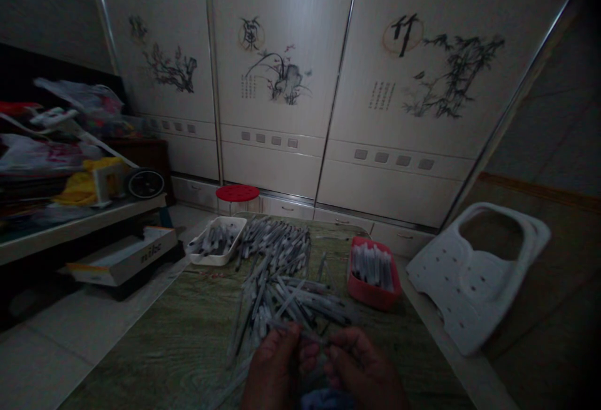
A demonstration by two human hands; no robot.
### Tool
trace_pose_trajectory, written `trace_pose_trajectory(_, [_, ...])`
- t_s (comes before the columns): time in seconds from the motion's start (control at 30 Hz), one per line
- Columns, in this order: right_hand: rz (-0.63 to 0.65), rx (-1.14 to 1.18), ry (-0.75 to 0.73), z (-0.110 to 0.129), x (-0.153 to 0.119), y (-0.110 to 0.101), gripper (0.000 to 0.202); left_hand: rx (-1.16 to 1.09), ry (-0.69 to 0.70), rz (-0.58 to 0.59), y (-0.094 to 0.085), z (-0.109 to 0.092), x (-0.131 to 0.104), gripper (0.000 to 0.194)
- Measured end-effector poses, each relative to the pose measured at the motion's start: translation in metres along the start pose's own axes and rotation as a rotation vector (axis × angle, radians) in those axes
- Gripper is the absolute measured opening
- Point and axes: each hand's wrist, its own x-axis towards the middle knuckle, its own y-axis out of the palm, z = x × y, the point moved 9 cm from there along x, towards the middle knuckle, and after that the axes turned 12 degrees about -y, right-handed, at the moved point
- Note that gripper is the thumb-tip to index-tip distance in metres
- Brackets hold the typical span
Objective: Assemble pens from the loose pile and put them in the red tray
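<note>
Both my hands are close together over the near part of the wooden-topped table (154,347). My left hand (276,363) pinches a slim pen (310,335) between thumb and fingers. Fingers of my right hand (362,363) are closed at the pen's right end. The picture is dark, so the pen's details are hard to make out. Just beyond my hands lies a loose heap of similar clear-and-dark pens (291,297), with a denser pile (277,244) behind it. More pens stand in a red basket (375,297) to the right and lie in a white tray (216,260) at the far left.
A red round stool (238,193) stands behind the table, before a patterned wardrobe (277,166). To the right leans a white plastic chair (469,272). On the left, a cluttered bench (84,228) holds bags and a wheeled toy, with an open shoebox (126,260) below.
</note>
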Motion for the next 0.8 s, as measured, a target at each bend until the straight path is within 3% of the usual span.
trace_pose_trajectory(0.47, [0.081, 0.011, -0.029, -0.007, 0.0, 0.006, 0.052, 0.033, 0.026, 0.022, 0.002, -0.001, -0.004, 0.039])
trace_pose_trajectory(0.67, [0.107, -0.204, -0.063, -0.007, -0.002, 0.004, 0.062, 0.054, 0.013, 0.057, 0.006, -0.003, -0.008, 0.038])
trace_pose_trajectory(0.8, [0.056, -0.365, -0.089, -0.009, -0.002, -0.001, 0.066, 0.119, 0.031, 0.045, 0.008, -0.005, -0.011, 0.045])
